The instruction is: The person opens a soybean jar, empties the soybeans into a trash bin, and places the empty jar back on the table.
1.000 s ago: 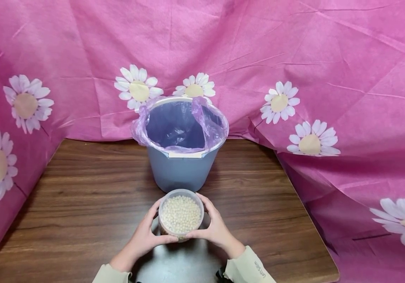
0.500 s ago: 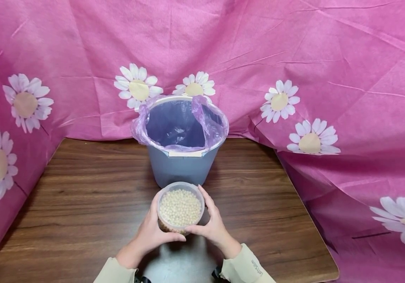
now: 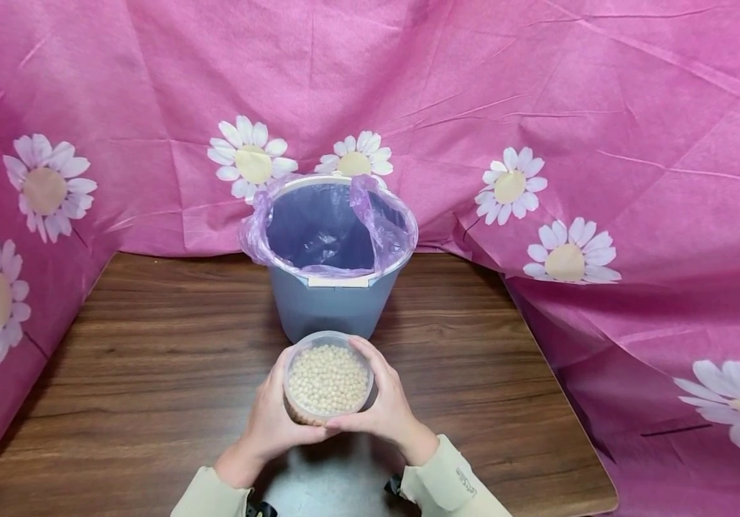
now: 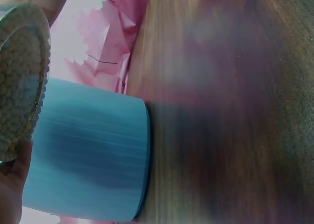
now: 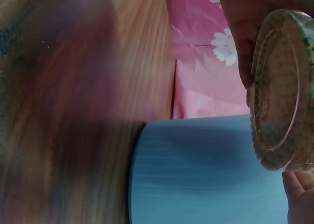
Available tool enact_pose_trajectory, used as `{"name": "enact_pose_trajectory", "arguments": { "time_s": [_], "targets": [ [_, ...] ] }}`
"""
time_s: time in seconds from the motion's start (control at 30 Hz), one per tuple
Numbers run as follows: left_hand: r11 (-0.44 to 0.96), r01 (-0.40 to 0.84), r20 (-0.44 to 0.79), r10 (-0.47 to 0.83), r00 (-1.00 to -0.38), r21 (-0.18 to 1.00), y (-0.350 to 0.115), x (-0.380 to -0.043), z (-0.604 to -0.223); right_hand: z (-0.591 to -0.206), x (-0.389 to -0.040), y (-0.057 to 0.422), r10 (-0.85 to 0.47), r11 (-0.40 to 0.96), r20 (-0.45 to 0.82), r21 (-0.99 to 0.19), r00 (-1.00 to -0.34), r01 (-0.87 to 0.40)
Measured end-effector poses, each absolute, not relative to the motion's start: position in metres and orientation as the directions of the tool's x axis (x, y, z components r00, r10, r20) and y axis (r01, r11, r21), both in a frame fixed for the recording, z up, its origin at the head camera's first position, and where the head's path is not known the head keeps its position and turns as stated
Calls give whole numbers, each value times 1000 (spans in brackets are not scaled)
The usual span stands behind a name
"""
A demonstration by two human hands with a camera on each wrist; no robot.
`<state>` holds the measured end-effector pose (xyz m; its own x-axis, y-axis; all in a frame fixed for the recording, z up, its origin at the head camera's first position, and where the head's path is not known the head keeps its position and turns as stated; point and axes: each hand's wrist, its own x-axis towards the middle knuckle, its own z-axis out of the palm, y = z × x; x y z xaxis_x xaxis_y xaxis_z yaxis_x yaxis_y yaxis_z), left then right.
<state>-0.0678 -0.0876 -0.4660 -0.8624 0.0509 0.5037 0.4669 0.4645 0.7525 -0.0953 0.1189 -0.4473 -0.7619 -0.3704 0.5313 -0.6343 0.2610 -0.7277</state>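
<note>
A round clear plastic tub, filled with small pale round beans, is held up off the table in front of the bucket. My left hand grips its left side, thumb along the near side. On the right, my right hand holds it with fingers along the wall and thumb at the near rim. Both thumbs meet at the front. In the right wrist view the ridged underside of the tub shows between the hands. The left wrist view also shows the tub, with the fingers on both sides of it.
Just beyond the tub stands a blue-grey bucket with a white rim, lined with a thin purple plastic bag. The dark wood table lies beneath. A pink daisy-print cloth hangs round the back and sides.
Both hands have raised the tub a little and brought it slightly closer to the bucket. The left thumb has shifted along the near side. The bucket stays put.
</note>
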Motion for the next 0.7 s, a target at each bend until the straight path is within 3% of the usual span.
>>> {"name": "enact_pose_trajectory", "arguments": {
  "time_s": [0.47,0.7],
  "targets": [
    [401,479,486,91,-869,781,-90,-66,-453,-438,-99,115,-388,87,587,-744,-711,-662],
    [272,517,492,160,-856,811,-93,-63,-446,-429,-106,118,-468,-90,637,-724,-613,-684]
  ]
}}
